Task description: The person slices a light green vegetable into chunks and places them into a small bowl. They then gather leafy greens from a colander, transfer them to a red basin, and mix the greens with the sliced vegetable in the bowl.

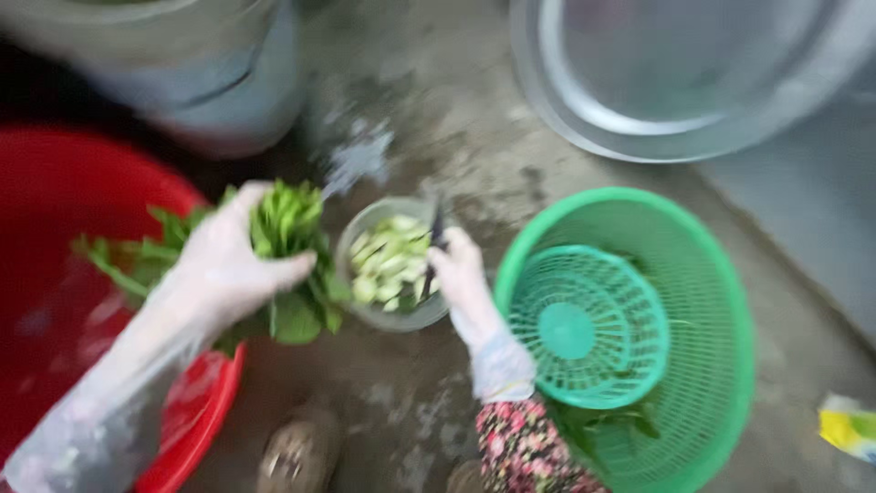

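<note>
My left hand (pixel 228 260), in a clear plastic glove, grips a bunch of green leafy vegetables (pixel 287 246) above the rim of a red basin (pixel 55 210). My right hand (pixel 461 274), also gloved, holds a dark thin knife (pixel 436 228) at the edge of a small grey bowl (pixel 365 315) filled with pale green cut stem pieces (pixel 388 265). The leaf bunch hangs just left of the bowl. The picture is blurred by motion.
A green plastic colander (pixel 712 310) with a smaller green basket (pixel 589 324) inside sits at the right, a few leaves at its bottom. A large metal basin (pixel 675 82) lies at the top right, a grey bucket (pixel 210 82) at the top left. The floor is wet concrete.
</note>
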